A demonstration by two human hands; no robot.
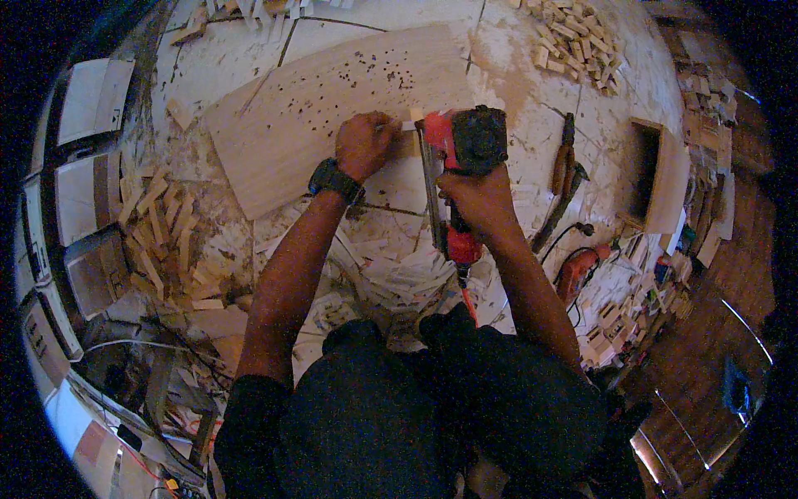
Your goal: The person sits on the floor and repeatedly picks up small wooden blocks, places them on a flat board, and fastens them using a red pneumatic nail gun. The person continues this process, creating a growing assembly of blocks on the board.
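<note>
My right hand is wrapped round the handle of a red and black nail gun. An orange hose runs from its rear end down toward my legs. Its nose is beside a small pale wood piece. My left hand, with a dark watch on the wrist, is closed on the other end of that piece. Both hands are over the near edge of a wide wooden board, which lies on the floor with small dark bits scattered across it.
Wood blocks are heaped at the far right and sticks at the left. Right of me lie a long dark hand tool, a red power tool and an open wooden box. Wood offcuts cover the floor before my knees.
</note>
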